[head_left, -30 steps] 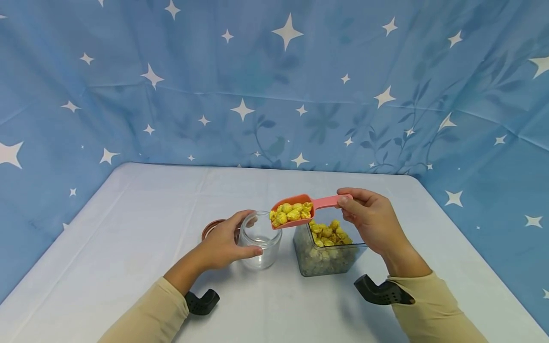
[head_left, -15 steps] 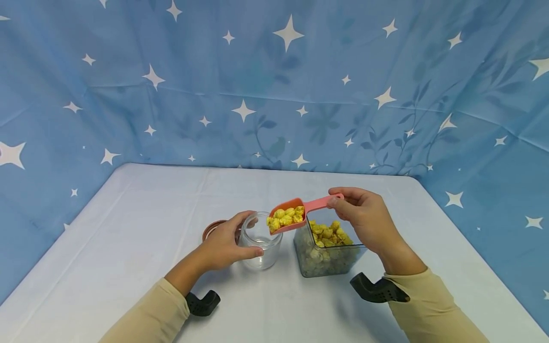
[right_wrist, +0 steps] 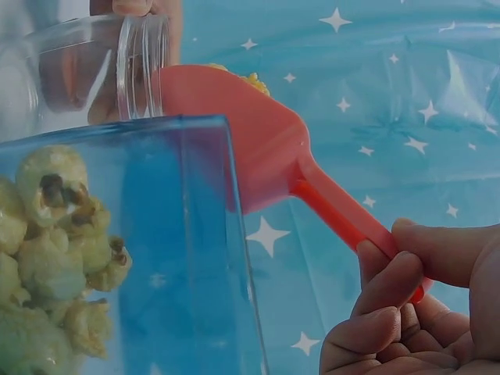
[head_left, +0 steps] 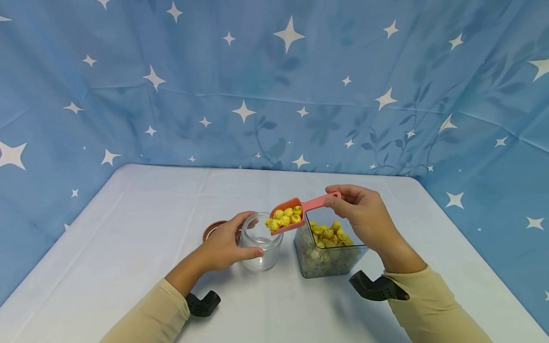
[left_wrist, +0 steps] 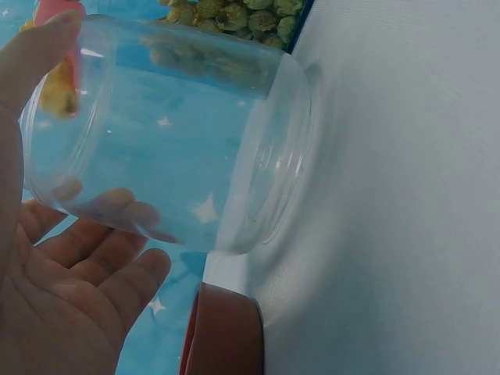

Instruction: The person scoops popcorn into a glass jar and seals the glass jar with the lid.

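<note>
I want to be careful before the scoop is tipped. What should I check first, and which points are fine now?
1. The jar upright and open: ok.
2. The left hand steadying it: ok, thumb and fingers are around it.
3. The right hand gripping the scoop by its handle: ok.
4. Whole scoop above the jar's mouth: not ok, only its front end overlaps it in the head view.
5. The popcorn kept within the scoop: not ok, some pieces poke past its tip.
6. Scoop clear of the jar's rim: cannot tell.

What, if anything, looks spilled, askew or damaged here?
Nothing stands out. The clear jar and clear tub stand upright; the pink scoop tilts down at the jar's mouth with popcorn in it, and no spill or damage is visible.
</note>
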### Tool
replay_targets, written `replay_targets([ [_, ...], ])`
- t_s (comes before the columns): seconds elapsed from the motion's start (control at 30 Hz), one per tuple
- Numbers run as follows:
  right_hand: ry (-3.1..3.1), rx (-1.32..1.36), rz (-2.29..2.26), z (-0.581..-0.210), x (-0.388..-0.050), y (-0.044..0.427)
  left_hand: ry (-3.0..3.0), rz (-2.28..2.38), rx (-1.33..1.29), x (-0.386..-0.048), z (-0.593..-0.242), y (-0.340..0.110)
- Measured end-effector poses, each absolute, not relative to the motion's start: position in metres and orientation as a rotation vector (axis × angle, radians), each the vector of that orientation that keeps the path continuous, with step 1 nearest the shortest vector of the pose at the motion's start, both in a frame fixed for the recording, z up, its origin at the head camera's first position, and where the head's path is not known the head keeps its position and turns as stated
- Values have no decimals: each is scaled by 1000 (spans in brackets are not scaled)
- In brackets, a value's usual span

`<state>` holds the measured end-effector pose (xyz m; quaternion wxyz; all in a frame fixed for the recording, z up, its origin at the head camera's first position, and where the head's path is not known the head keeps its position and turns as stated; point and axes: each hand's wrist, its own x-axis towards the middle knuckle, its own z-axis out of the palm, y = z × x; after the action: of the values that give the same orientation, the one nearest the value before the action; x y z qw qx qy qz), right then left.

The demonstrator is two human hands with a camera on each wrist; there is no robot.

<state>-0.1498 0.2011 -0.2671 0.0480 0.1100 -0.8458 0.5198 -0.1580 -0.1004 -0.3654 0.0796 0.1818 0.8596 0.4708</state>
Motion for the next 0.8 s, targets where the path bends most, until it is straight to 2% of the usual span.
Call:
replay_targets([
  [0.8,-2561,362,1640,-269,-152,202,2461,1531,635,-161,-370,-101],
])
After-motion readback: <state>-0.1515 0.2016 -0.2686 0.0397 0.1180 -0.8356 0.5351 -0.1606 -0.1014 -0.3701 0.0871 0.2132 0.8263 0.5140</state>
